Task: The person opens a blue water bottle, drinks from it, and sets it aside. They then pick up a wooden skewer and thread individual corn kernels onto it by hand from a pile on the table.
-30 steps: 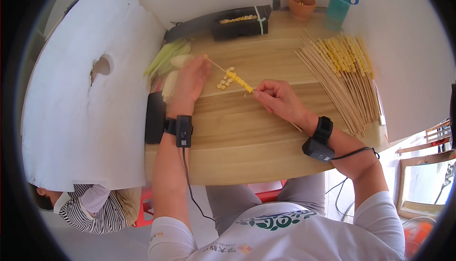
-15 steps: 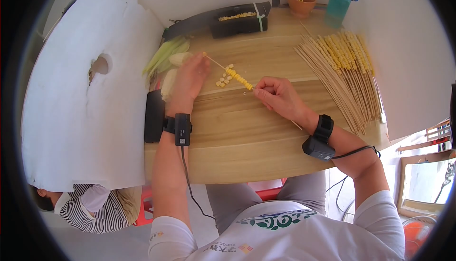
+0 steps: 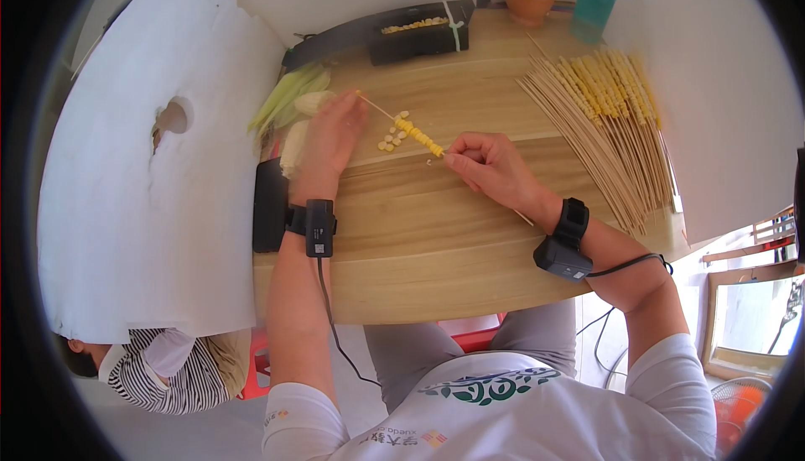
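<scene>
My right hand (image 3: 496,169) is closed in a pinch on a thin wooden skewer (image 3: 379,109), which slants up to the left. A row of yellow corn kernels (image 3: 418,135) is threaded along its middle. At the far tip, the closed fingers of my left hand (image 3: 334,132) hold a single corn kernel (image 3: 359,93); the back of the hand partly hides them. Loose kernels (image 3: 387,144) lie on the table just beneath the skewer. Beside my left hand are pale peeled corn cobs (image 3: 293,149) and green husks (image 3: 289,96).
Bare skewers (image 3: 579,138) and kernel-loaded skewers (image 3: 616,83) lie at the right of the wooden table (image 3: 436,247). A black box of kernels (image 3: 419,41), a clay pot (image 3: 528,1) and a blue bottle (image 3: 594,8) stand behind. A person (image 3: 172,373) sits beyond the white partition (image 3: 126,209).
The whole view has shifted slightly. Both hands keep nearly the same pose on the skewer and the kernel at its tip.
</scene>
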Demonstrator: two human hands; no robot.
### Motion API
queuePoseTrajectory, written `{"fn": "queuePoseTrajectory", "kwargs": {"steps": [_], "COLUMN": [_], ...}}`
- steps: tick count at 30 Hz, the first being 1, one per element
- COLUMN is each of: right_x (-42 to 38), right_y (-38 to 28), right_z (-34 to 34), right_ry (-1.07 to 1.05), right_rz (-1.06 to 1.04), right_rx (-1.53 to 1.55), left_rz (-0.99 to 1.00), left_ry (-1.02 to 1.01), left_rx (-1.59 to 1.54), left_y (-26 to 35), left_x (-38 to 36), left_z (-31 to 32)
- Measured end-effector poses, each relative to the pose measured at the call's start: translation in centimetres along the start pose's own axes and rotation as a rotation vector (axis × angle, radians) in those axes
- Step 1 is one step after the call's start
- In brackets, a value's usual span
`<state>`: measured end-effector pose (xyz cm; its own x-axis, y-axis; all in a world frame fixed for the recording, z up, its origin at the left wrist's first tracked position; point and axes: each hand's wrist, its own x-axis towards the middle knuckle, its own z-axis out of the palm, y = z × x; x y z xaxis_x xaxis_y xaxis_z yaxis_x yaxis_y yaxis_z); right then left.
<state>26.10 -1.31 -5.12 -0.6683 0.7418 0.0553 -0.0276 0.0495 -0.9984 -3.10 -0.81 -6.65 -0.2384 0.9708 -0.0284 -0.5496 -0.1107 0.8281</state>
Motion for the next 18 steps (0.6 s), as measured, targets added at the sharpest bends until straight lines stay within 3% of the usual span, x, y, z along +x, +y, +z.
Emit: {"fn": "queuePoseTrajectory", "kwargs": {"steps": [18], "right_x": [0.02], "right_y": [-0.19], "right_z": [-0.05], "right_ry": [0.002], "right_rz": [0.008], "right_rx": [0.006], "left_rz": [-0.016], "left_ry": [-0.048], "left_rx": [-0.051], "left_y": [-0.03], "left_x": [0.13], "left_z": [0.1]}}
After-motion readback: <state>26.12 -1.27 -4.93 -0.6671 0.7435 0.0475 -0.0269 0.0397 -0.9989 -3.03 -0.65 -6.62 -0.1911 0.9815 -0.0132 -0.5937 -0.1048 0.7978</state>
